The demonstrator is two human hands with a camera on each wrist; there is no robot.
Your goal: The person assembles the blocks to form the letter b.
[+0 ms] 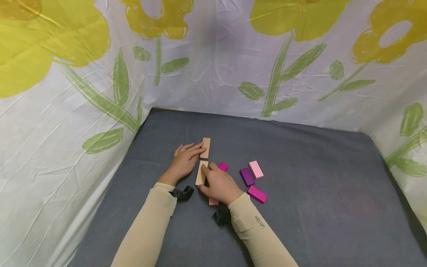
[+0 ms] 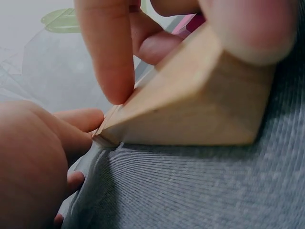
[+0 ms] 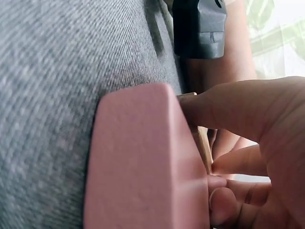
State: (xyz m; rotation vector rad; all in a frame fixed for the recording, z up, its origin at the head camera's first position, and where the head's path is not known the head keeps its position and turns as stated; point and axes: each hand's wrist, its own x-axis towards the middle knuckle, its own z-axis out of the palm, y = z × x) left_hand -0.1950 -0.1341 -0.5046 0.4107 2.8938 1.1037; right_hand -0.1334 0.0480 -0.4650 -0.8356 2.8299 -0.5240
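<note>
Two plain wooden blocks lie end to end in the head view, a far one (image 1: 207,144) and a near one (image 1: 200,177). My left hand (image 1: 181,165) rests its extended fingers on the far block's left side. With thumb and fingers, my right hand (image 1: 222,185) pinches the near block; in the left wrist view, the thumb sits at this wooden block's (image 2: 186,119) near end and a fingertip touches its top. A pink block (image 3: 133,157) lies beside the right hand, largely covered by it in the head view. A magenta block (image 1: 223,166) shows partly beyond that hand.
Right of the hands lie a purple block (image 1: 247,177), a light pink block (image 1: 256,169) and another magenta block (image 1: 257,194). Dark grey cloth (image 1: 317,193) covers the table. White flowered fabric (image 1: 217,74) hangs behind and at both sides.
</note>
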